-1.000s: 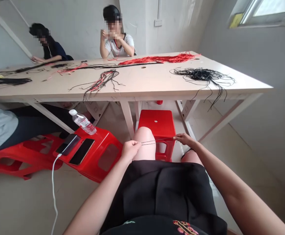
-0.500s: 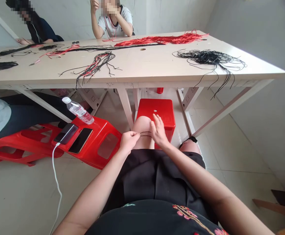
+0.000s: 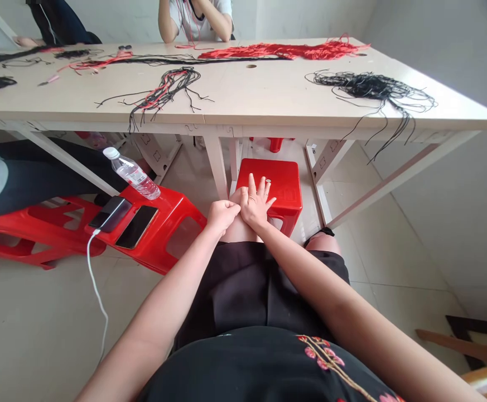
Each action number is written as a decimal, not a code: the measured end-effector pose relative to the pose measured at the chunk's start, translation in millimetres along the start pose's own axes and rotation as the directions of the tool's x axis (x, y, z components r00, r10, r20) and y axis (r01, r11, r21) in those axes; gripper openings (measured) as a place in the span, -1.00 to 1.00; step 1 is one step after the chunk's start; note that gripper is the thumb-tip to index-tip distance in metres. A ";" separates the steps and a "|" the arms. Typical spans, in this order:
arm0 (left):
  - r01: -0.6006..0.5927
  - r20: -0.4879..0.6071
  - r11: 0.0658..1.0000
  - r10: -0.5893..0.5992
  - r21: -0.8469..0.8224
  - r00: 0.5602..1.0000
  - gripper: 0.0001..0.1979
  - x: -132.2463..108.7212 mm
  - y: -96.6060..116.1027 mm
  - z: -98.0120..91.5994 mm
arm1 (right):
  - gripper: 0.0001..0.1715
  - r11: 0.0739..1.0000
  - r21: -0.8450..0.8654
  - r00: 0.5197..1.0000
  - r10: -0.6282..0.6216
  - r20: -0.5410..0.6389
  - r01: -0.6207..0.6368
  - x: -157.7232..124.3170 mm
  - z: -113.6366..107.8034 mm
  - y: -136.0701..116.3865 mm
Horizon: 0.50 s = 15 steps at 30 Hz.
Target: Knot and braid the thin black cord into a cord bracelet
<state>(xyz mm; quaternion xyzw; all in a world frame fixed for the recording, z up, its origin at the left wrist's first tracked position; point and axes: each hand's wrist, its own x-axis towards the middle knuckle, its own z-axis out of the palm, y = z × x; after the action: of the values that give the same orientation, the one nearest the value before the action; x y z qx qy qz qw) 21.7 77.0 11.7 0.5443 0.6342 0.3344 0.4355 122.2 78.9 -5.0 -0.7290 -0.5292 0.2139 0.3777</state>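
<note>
My left hand (image 3: 223,215) is pinched at the inner side of my bare knee (image 3: 235,230), closed on a thin black cord; hardly any of the cord shows now. My right hand (image 3: 256,205) lies palm down against the knee, fingers spread and stretched forward, its heel beside my left fingertips. Whatever is under that palm is hidden. Just beyond the right fingertips is a red plastic stool (image 3: 283,181).
On the table (image 3: 260,103) lie a tangled black cord bundle (image 3: 369,86), red cords (image 3: 285,52) and a black-and-red bundle (image 3: 170,89). A second red stool (image 3: 165,204) holds a water bottle (image 3: 136,176), a phone (image 3: 136,227) and a cabled power bank (image 3: 110,214). Other people sit nearby.
My right hand has moved left and pressed flat on the knee, fingers spreading, up against my left hand. The black strands that showed between the hands are now covered. The view tilted down slightly.
</note>
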 end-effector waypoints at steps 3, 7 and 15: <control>-0.007 -0.003 1.000 0.007 0.004 1.000 -0.90 2.7 0.9 -1.8 | -0.36 1.000 0.016 1.000 0.007 -0.014 -0.007 5.9 2.4 -2.2; -0.021 -0.005 1.000 0.021 0.000 1.000 -0.90 5.2 2.1 -4.7 | -0.35 1.000 0.006 0.999 0.013 -0.039 -0.013 13.6 4.5 -4.8; 0.054 -0.040 0.998 -0.055 -0.015 0.998 -0.89 11.6 7.0 -9.9 | -0.31 0.998 -0.056 0.999 -0.002 -0.043 0.000 24.8 10.6 -14.3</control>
<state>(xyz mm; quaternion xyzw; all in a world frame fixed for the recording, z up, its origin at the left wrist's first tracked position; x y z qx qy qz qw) 15.1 90.1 19.8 0.5169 0.6550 0.3377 0.4355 114.5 107.7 1.7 -0.7434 -0.5272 0.1833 0.3685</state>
